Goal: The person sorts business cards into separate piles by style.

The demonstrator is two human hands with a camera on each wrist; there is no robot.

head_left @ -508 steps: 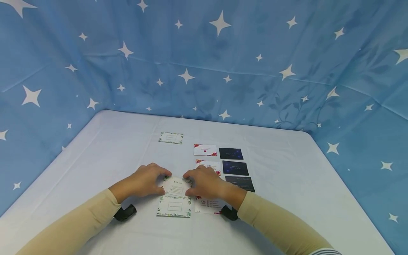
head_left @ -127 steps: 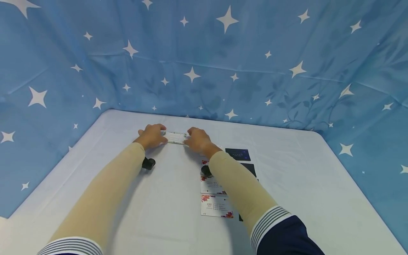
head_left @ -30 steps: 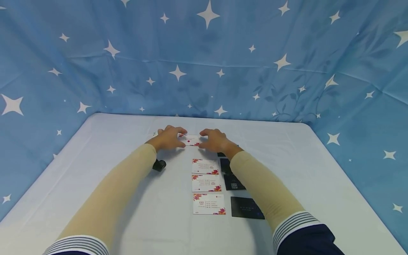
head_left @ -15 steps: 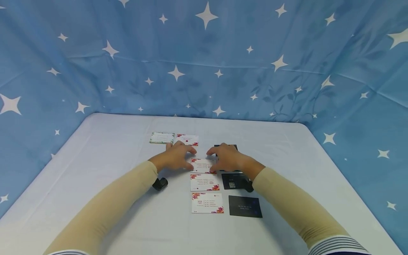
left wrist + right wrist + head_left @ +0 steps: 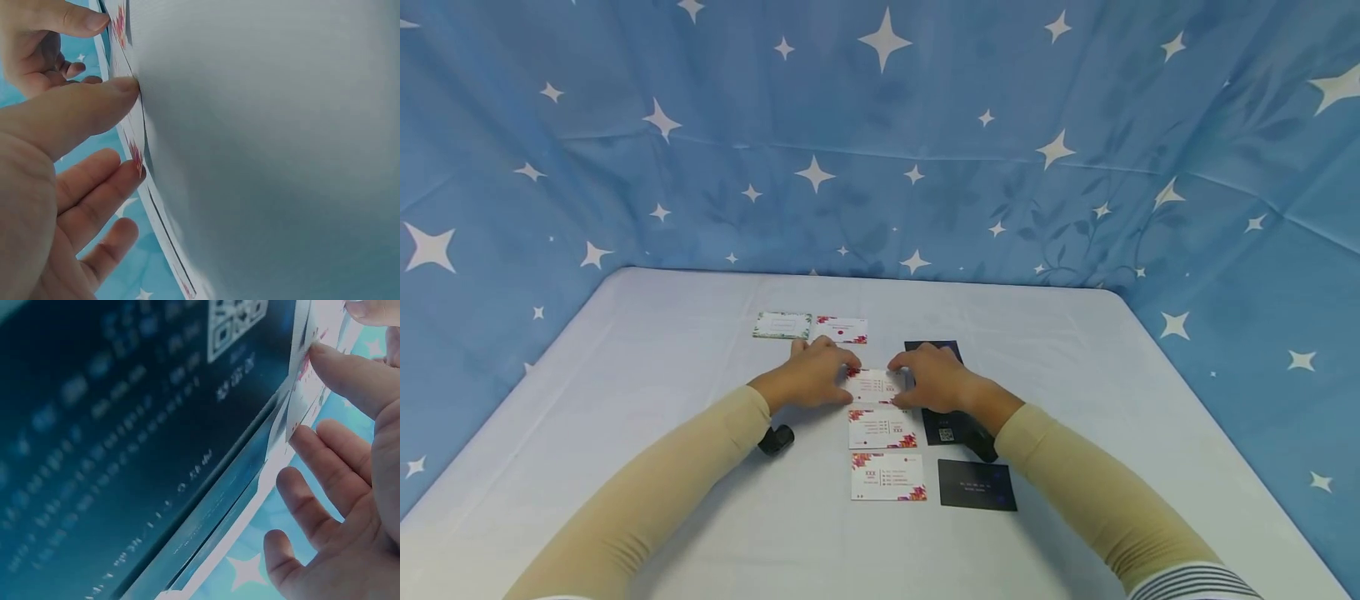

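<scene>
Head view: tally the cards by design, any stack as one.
Green-leaf card: 1
Red-flower cards: 4
Dark cards: at least 3; the right hand covers part of that column
Total: at least 8

Your left hand [image 5: 811, 373] and right hand [image 5: 940, 379] have the first card [image 5: 872, 386] between them, one at each side edge. On your side of your hands, a second card [image 5: 882, 430] and then a third card [image 5: 889, 477] lie in line on the surface [image 5: 737, 525]. Beyond your left hand, a fourth card [image 5: 782, 325] sits just left of a fifth card [image 5: 842, 329]. A sixth card [image 5: 931, 344] shows partly behind your right hand; a seventh card [image 5: 936, 428] lies before it, right of the second, and an eighth card [image 5: 977, 485] nearer you.
</scene>
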